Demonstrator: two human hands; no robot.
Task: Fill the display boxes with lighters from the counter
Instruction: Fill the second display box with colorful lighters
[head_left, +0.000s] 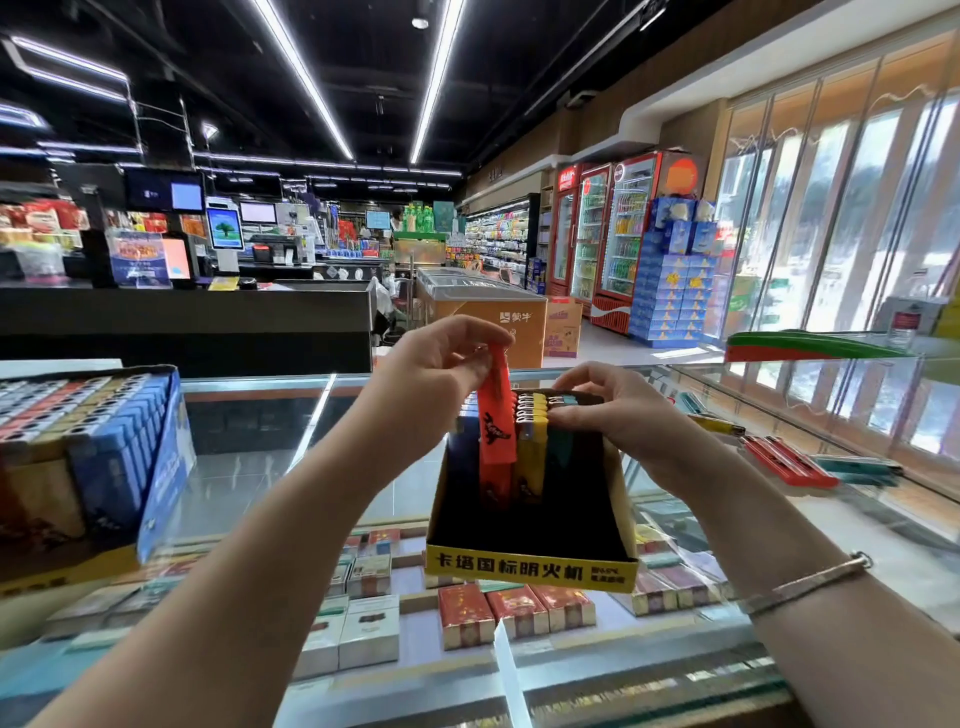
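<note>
At frame left a full blue display box (109, 447) sits on the glass counter (249, 467). Centre frame, your left hand (441, 358) pinches a red lighter (496, 421) above the yellow-fronted display box (530, 569); your right hand (618, 410) grips its far edge. Loose lighters (789, 460) lie right.

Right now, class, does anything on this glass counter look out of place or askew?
Yes. Loose lighters lie flat and scattered on the glass counter right of the yellow display box, not standing in rows. The left hand pinches an orange lighter, tilted and half inserted.
</note>
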